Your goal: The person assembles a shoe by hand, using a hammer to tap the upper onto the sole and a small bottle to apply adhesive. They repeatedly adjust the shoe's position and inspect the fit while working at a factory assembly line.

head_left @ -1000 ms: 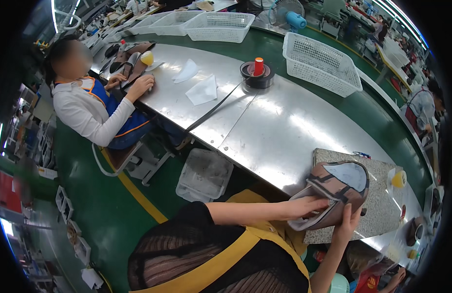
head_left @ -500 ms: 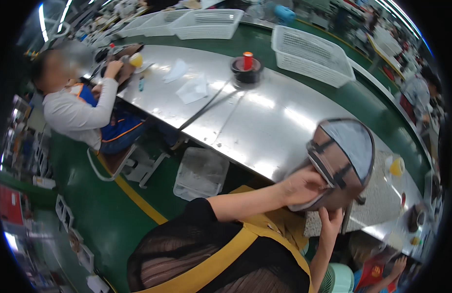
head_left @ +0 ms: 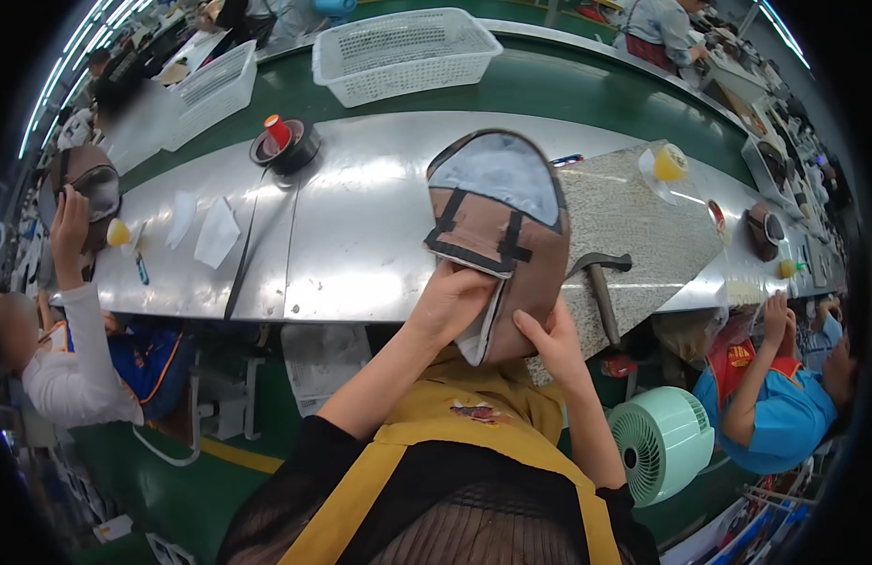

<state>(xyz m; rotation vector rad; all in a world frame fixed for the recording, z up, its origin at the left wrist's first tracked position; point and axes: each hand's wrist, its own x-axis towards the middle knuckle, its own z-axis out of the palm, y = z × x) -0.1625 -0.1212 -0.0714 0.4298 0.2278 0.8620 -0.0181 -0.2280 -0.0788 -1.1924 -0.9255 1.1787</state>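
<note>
I hold a brown, bag-like sewn piece point(head_left: 537, 268) upright over the front edge of the metal table. It has a rounded top, a pale blue-grey panel, black straps and a black-edged flap with a light lining. My left hand point(head_left: 457, 299) grips it at the lower left under the flap, some fingers hidden inside the fold. At its lower right, my right hand point(head_left: 554, 341) pinches it, thumb in front and the other fingers hidden behind. Just right of the piece, a hammer point(head_left: 601, 292) lies on a speckled stone slab point(head_left: 657, 221).
A black tape-like roll point(head_left: 287, 155) with a red-orange spool stands at left. White paper pieces point(head_left: 217, 233), a yellow container point(head_left: 669, 165) and a pen point(head_left: 568, 160) lie about. A white basket point(head_left: 407, 58) stands behind. A green fan point(head_left: 657, 444) is near my right arm; co-workers sit on both sides.
My view has swung to the right, so the table now runs straight across. Both hands still hold the brown piece, now more upright and in front of me. The hammer has come into sight.
</note>
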